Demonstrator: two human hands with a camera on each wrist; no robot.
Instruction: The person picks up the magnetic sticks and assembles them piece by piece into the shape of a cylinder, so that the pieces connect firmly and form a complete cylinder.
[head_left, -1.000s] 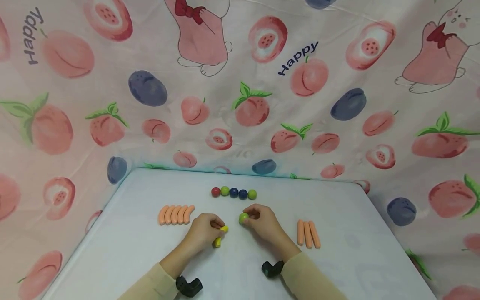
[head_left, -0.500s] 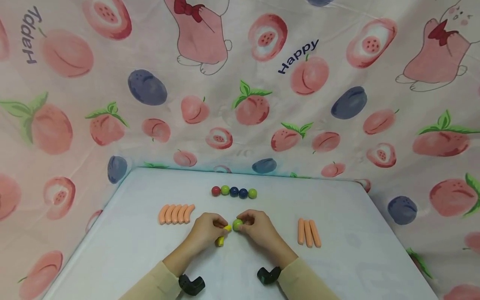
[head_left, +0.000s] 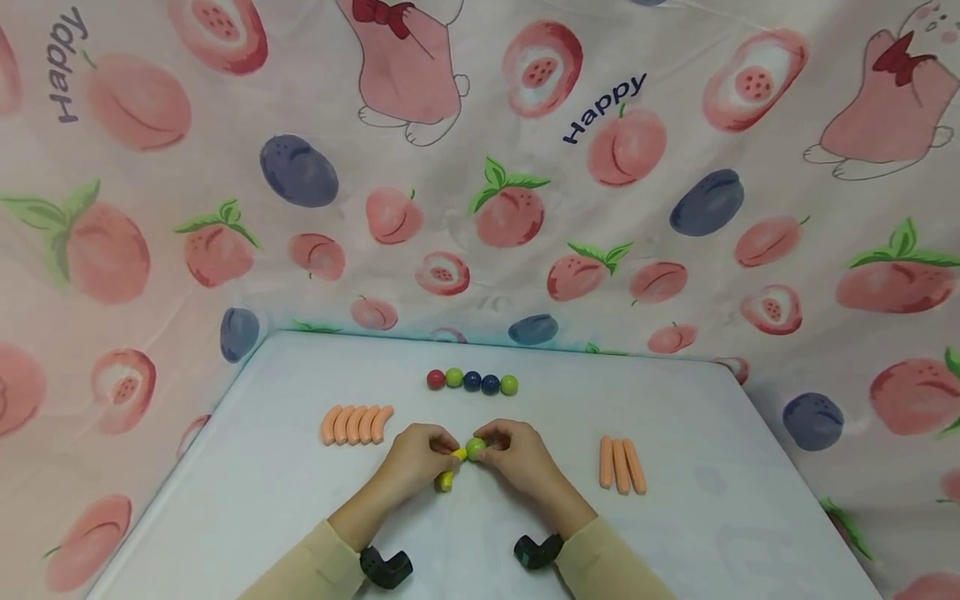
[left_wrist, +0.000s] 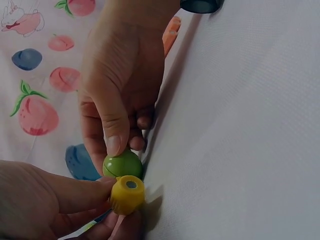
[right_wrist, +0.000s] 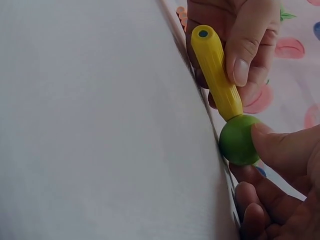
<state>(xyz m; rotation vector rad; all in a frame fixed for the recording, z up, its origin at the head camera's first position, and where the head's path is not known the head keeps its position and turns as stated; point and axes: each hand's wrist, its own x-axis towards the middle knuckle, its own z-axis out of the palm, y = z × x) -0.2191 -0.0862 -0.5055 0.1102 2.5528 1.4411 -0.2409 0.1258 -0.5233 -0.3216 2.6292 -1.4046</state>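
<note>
Yellow rod: straight, slim, lengthwise grooves along the barrel; near end face flat with a small, round, dark inset. Pinched in the left hand, thumb across part of it in the head view. Pose: slanted, near end toward the person, far end toward the ball. Green ball: smooth, glossy, evenly coloured, held between thumb and fingers of the right hand. Rod's far end meets the ball's surface; joined or merely touching, cannot tell. Both sit between the two hands, over the table.
</note>
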